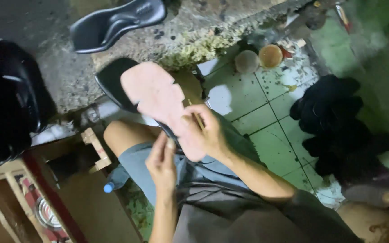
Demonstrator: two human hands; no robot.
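While the pink foam piece (156,96) sits on top of a black seat shell (111,81), the right hand (203,135) has it pinched at its near edge, fingers closed on the foam with a thin stick (197,118), maybe a brush handle, tucked in the same grip. Just below that grip the left hand (162,164) comes up with its fingers held together, fingertips right at the shell's lower rim, though I can't really tell if it's clamping anything or just touching. Both hands hover over the person's lap, with grey shorts (145,166) under them and a bare knee off to the left of the grip. Further up from the grip there's another black moulded shell (118,22) lying on rough concrete (194,31). Off to the right of the grip, a green tiled floor (266,135) carries two small round tubs (260,58) and a heap of black pieces (338,121). Down left of the grip there's a wooden frame (10,189) and a small block of wood (95,146).
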